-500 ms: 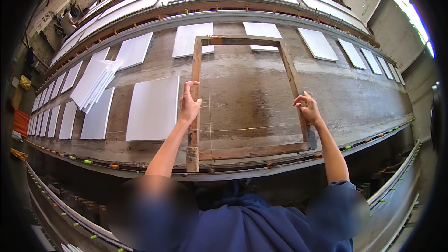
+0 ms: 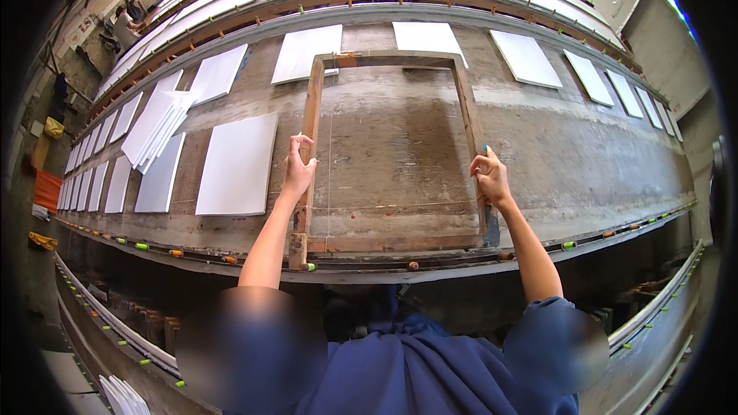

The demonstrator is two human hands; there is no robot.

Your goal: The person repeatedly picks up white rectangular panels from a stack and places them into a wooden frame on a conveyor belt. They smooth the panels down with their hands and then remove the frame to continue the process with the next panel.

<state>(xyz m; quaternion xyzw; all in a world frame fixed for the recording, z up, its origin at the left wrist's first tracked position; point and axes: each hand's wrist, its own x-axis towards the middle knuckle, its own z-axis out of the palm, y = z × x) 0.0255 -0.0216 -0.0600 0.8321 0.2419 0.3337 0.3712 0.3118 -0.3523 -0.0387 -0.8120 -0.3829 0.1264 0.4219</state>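
A worn wooden frame (image 2: 392,244) is held between my hands over a long table, and the stained tabletop shows through its opening. Thin strings cross inside it, one along the left side and one near the close bar. My left hand (image 2: 298,170) is closed round the left bar, fingers on the outer and upper side. My right hand (image 2: 492,178) grips the right bar near its lower part, with a small blue spot at a fingertip. I cannot tell whether the frame touches the tabletop. Left of it lies a large white panel (image 2: 237,165).
More white panels (image 2: 526,58) lie in rows along the long table (image 2: 569,138). A fanned stack of white sheets (image 2: 157,132) rests on panels at left. Green and orange pegs line the rail (image 2: 413,266) at the near edge. People (image 2: 127,27) are at the far left.
The whole view has shifted a little. Against the table, the frame's far bar now sits closer to the far panel's near edge. Both hands keep their grip.
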